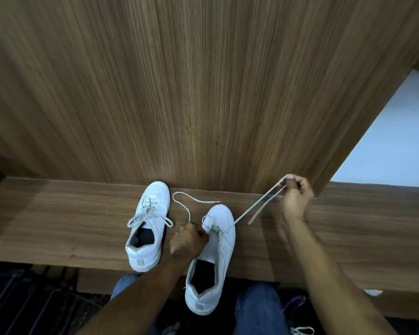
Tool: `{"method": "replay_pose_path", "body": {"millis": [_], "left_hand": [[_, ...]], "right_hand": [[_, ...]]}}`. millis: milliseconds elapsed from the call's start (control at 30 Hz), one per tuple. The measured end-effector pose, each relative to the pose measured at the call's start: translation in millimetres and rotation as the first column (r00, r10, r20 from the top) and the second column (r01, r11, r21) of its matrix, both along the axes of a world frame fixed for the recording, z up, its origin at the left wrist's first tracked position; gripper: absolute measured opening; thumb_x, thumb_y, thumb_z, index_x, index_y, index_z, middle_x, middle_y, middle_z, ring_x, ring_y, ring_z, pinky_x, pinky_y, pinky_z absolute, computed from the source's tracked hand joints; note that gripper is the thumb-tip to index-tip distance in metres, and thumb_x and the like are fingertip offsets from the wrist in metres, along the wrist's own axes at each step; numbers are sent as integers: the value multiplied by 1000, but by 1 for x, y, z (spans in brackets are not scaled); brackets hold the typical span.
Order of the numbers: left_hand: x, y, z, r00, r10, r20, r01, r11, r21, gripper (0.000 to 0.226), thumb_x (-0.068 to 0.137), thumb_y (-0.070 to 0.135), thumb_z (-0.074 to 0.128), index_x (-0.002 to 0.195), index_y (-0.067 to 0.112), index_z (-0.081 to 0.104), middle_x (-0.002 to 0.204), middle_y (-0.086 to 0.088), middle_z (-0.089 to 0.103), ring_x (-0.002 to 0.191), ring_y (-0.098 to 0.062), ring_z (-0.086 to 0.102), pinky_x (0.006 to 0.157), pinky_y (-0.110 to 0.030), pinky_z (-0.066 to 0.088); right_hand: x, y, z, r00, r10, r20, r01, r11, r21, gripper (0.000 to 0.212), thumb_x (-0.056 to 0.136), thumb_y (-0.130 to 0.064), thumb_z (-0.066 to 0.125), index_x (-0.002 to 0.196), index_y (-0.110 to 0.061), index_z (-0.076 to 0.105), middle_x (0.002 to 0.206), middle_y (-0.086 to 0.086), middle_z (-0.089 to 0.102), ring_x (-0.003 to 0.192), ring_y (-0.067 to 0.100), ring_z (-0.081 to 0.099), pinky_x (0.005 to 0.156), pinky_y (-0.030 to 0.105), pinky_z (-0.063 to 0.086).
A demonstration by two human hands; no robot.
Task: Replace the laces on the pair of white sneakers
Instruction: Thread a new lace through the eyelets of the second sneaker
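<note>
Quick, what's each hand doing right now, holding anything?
Left hand: fingers curled on the right sneaker at its eyelets, pinching the lace there.
Right hand: pinching the lace, pulled out taut.

The right hand point(296, 197) pulled a lace point(257, 206) taut from the right sneaker point(217, 252) (the left hand point(188, 241) gripped its eyelets).

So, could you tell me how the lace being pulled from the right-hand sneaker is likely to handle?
Probably floppy: the lace is straight only where the right hand pulls it, while its other end curls loosely on the bench. Likely light, too: the sneaker shows no sign of tipping, though the left hand steadies it.
</note>
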State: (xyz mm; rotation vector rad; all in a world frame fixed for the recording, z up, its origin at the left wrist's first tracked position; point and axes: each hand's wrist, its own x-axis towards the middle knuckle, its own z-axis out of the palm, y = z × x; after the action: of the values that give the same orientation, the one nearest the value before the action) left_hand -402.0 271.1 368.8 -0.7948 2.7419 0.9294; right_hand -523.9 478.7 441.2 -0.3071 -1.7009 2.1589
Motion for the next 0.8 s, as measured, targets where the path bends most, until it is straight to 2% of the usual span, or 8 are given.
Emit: {"method": "replay_pose_path", "body": {"millis": [100, 200, 333, 433, 500, 567, 733, 800], "left_hand": [[0, 0, -2, 1000, -7, 3, 8, 1000, -20, 27, 77, 44, 59, 92, 27, 73, 99, -4, 71, 97, -27, 66, 78, -29, 49], [0, -1, -3, 1000, -4, -1, 4, 1000, -23, 29, 78, 45, 59, 95, 26, 73, 101, -4, 71, 99, -26, 65, 80, -29, 49], [-1, -1, -3, 1000, -1, 7, 1, 1000, -22, 32, 77, 48, 60, 96, 25, 72, 103, -5, 71, 99, -26, 65, 81, -29, 48], [1, -1, -2, 1000, 3, 16, -3, 1000, -21, 37, 75, 53, 60, 96, 25, 71, 103, -4, 71, 99, -26, 65, 82, -30, 50], [1, -2, -2, 1000, 0, 13, 0, 1000, -21, 37, 75, 53, 61, 95, 24, 71, 102, -4, 71, 99, -25, 65, 82, -30, 50], [2, -2, -1, 1000, 0, 5, 0, 1000, -21, 35, 75, 51, 62, 93, 23, 72, 101, -5, 71, 99, -26, 65, 81, -30, 50], [1, -5, -1, 1000, -17, -20, 16, 999, -31, 31, 77, 48, 61, 93, 23, 73, 100, -7, 72, 98, -27, 65, 79, -29, 49], [1, -3, 0, 999, -29, -19, 28, 998, -50, 31, 77, 48, 61, 95, 25, 73, 101, -6, 72, 98, -27, 65, 80, -29, 49]], "right_hand": [[5, 6, -23, 985, 18, 173, -87, 911, 402, 11, 82, -14, 61, 89, -21, 64, 90, 6, 66, 87, 25, 62, 88, 44, 51], [33, -2, -60, 925, 112, 362, -366, 518, 773, 39, 85, -13, 59, 124, -14, 57, 124, 13, 56, 113, 35, 57, 95, 43, 47], [75, -29, -83, 804, 372, 464, -529, 92, 844, 40, 86, -26, 59, 126, -27, 59, 133, 0, 50, 124, 24, 48, 101, 31, 41], [89, -45, -88, 763, 429, 485, -535, -3, 845, 26, 91, -28, 53, 114, -23, 65, 123, -3, 58, 116, 20, 53, 95, 29, 41], [88, -52, -85, 792, 392, 468, -525, 44, 850, 20, 91, -26, 51, 101, -22, 67, 112, -3, 64, 107, 20, 58, 87, 30, 44], [82, -52, -83, 790, 380, 482, -572, 172, 802, 14, 87, -22, 53, 89, -23, 67, 101, -4, 69, 98, 20, 62, 86, 33, 48], [53, -36, -49, 897, 338, 283, -441, 712, 546, 24, 90, -4, 53, 76, -21, 59, 80, -2, 64, 74, 20, 59, 71, 33, 48], [42, -25, -38, 942, 267, 203, -334, 803, 493, 23, 90, -2, 50, 76, -16, 61, 77, 1, 61, 68, 16, 55, 65, 32, 47]]}}
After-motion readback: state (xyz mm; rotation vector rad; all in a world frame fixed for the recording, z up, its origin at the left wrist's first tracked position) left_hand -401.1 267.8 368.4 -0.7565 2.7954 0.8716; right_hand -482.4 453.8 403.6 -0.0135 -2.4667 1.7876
